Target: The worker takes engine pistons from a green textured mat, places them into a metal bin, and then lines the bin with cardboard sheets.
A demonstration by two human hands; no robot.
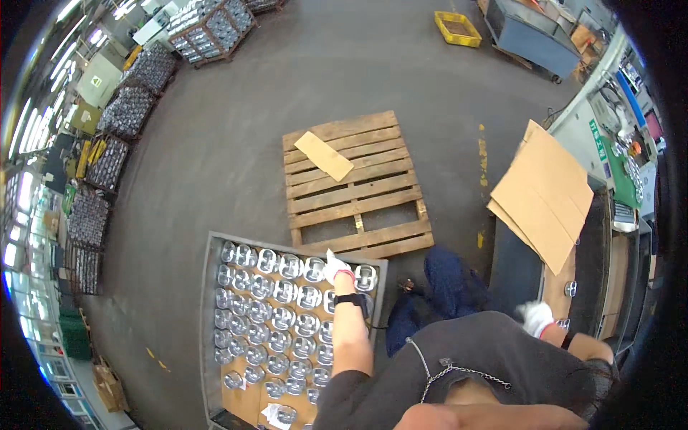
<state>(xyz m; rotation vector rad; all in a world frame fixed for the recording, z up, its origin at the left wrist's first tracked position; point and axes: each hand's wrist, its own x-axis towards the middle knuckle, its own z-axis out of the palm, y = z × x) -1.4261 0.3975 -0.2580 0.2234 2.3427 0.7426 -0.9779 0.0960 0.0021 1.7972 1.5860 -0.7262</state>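
My left hand (338,267), in a white glove with a red cuff, reaches over the far right part of a grey-rimmed bin (206,315). Its fingers look curled over a spot in the far row, between one piston (314,269) and another piston (365,277); anything under them is hidden. Several rows of shiny metal pistons stand on brown board in the bin. My right hand (536,317), also white-gloved, is out at my right side beside the bench, smeared by motion, so its grip does not show. Near it a single piston (570,289) sits on the bench's brown board.
Beyond the bin lies a wooden pallet (351,190) with a cardboard strip (324,155) on it. Large cardboard sheets (542,193) lean over the bench on the right. Wire cages (129,111) of metal parts line the left. A yellow tray (457,29) rests on the far floor.
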